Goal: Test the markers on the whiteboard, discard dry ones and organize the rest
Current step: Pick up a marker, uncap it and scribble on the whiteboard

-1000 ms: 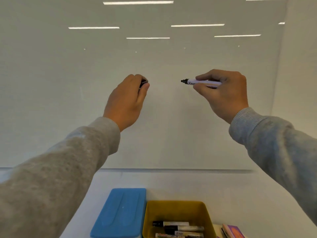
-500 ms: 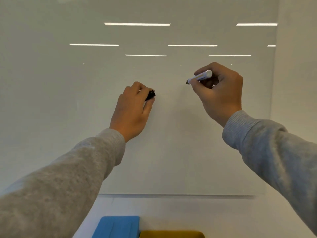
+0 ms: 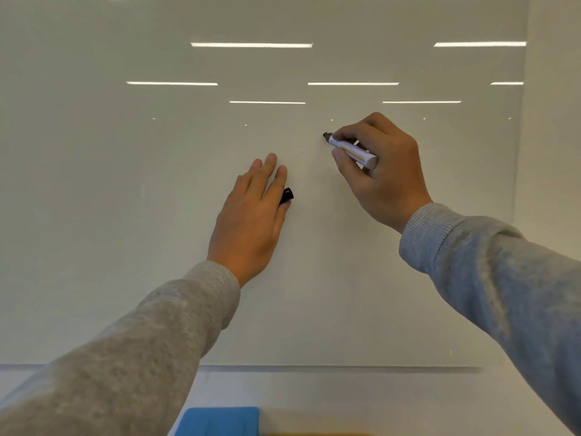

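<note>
Two hands at whiteboard [image 3: 125, 215]: right hand [image 3: 382, 171] with marker [image 3: 352, 151], left hand [image 3: 251, 215] with cap [image 3: 286, 195].

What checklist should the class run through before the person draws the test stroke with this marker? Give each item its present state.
1. Marker uncapped, dark tip exposed: ok.
2. Right hand grips the marker firmly: ok.
3. Tip touching the whiteboard: cannot tell, it is at or very near the surface.
4. Black cap kept ready, held at the left hand: ok.
5. Board bare around the tip for a visible stroke: ok.
6. Marker has ink: cannot tell, no line drawn yet.
</note>
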The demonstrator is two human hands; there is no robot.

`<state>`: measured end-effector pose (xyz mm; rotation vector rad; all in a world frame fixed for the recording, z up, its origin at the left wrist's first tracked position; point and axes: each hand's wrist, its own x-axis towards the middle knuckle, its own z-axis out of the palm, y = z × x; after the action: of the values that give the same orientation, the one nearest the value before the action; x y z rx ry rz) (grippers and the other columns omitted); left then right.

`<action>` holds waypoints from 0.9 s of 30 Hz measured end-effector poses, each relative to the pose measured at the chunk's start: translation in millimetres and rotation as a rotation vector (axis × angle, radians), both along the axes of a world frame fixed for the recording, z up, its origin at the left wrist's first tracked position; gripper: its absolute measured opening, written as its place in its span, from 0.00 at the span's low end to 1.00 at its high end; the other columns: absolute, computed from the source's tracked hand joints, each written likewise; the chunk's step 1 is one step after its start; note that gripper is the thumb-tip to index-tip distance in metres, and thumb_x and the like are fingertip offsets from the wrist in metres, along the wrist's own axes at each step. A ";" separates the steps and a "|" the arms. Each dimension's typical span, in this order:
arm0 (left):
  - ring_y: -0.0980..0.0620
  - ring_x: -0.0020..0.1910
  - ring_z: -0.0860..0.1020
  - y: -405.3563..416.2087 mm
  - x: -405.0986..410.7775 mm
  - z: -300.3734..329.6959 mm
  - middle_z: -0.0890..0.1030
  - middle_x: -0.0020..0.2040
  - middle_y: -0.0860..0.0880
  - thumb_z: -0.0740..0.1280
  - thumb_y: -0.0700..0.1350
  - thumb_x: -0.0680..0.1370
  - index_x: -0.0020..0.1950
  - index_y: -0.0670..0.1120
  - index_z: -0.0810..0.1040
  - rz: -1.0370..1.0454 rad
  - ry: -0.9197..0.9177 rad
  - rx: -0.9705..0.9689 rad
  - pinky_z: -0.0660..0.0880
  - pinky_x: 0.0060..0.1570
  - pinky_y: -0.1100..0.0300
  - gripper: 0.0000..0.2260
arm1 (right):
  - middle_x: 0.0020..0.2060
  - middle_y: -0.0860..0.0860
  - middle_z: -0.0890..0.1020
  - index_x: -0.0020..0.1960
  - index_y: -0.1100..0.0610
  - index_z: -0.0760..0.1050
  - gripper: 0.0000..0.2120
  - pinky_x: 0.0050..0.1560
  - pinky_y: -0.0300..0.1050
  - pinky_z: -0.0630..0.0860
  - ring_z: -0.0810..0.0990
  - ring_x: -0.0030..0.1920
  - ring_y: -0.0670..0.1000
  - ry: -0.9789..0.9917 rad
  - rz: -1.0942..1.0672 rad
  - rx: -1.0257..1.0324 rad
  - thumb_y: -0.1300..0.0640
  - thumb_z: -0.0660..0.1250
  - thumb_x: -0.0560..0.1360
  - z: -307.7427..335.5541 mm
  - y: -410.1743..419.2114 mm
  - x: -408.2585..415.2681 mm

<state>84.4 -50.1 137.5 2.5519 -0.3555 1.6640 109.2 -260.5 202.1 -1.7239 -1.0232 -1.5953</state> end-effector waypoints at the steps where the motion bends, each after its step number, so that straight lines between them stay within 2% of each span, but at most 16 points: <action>1: 0.46 0.80 0.54 0.0 0.4 -0.6 0.56 0.81 0.48 0.55 0.51 0.85 0.80 0.45 0.60 -0.001 0.008 0.003 0.63 0.75 0.48 0.23 | 0.46 0.51 0.80 0.55 0.57 0.82 0.08 0.42 0.44 0.76 0.78 0.42 0.49 0.009 0.007 -0.009 0.56 0.69 0.78 -4.4 -0.6 -0.5; 6: 0.47 0.80 0.51 1.9 0.8 -3.9 0.53 0.82 0.49 0.54 0.51 0.85 0.81 0.46 0.57 -0.003 0.027 0.015 0.60 0.76 0.48 0.25 | 0.42 0.50 0.82 0.53 0.57 0.82 0.05 0.41 0.44 0.74 0.78 0.39 0.48 0.030 0.025 -0.107 0.58 0.70 0.78 -31.8 -13.7 -3.8; 10: 0.47 0.80 0.52 2.2 1.9 -8.6 0.54 0.82 0.48 0.55 0.51 0.85 0.81 0.45 0.58 0.005 0.023 0.015 0.62 0.75 0.47 0.24 | 0.43 0.51 0.83 0.52 0.57 0.83 0.05 0.41 0.45 0.76 0.80 0.41 0.49 0.039 0.036 0.058 0.59 0.70 0.78 -32.5 -30.6 -4.0; 14: 0.47 0.80 0.51 -1.3 2.3 -11.4 0.54 0.82 0.48 0.55 0.51 0.85 0.80 0.45 0.58 0.013 0.020 0.004 0.64 0.74 0.46 0.24 | 0.42 0.50 0.82 0.52 0.57 0.83 0.05 0.41 0.40 0.74 0.79 0.40 0.47 0.066 0.012 -0.044 0.60 0.70 0.78 -44.8 -34.7 -6.4; 17: 0.46 0.80 0.51 -4.1 3.5 -13.2 0.53 0.82 0.48 0.55 0.51 0.85 0.80 0.45 0.58 0.010 0.012 -0.012 0.62 0.75 0.45 0.24 | 0.42 0.50 0.83 0.51 0.57 0.83 0.04 0.40 0.40 0.74 0.79 0.39 0.47 0.075 0.012 0.053 0.60 0.70 0.77 -48.6 -41.4 -7.0; 21: 0.43 0.80 0.50 -5.8 5.7 -30.9 0.53 0.81 0.44 0.54 0.52 0.85 0.80 0.46 0.58 0.039 0.012 0.058 0.56 0.77 0.42 0.24 | 0.41 0.47 0.81 0.53 0.56 0.83 0.05 0.40 0.39 0.74 0.78 0.38 0.46 0.129 -0.021 -0.128 0.59 0.70 0.78 -72.4 -38.7 -11.8; 25: 0.41 0.81 0.49 -13.2 8.9 -55.2 0.52 0.81 0.43 0.54 0.52 0.85 0.80 0.46 0.58 0.052 0.030 0.110 0.53 0.77 0.40 0.25 | 0.40 0.49 0.82 0.50 0.57 0.83 0.04 0.38 0.39 0.73 0.79 0.38 0.47 0.119 0.000 0.110 0.61 0.70 0.77 -82.4 -57.3 -11.2; 27: 0.41 0.81 0.48 -13.9 9.7 -57.8 0.52 0.81 0.43 0.54 0.52 0.85 0.81 0.46 0.58 0.049 0.032 0.107 0.52 0.77 0.40 0.25 | 0.40 0.49 0.82 0.51 0.58 0.83 0.04 0.39 0.39 0.74 0.79 0.38 0.47 0.148 -0.026 0.064 0.62 0.71 0.77 -95.5 -58.7 -13.2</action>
<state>94.1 -64.0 79.7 2.6821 -0.3931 1.6621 96.0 -319.3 106.6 -1.7886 -0.8728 -1.4752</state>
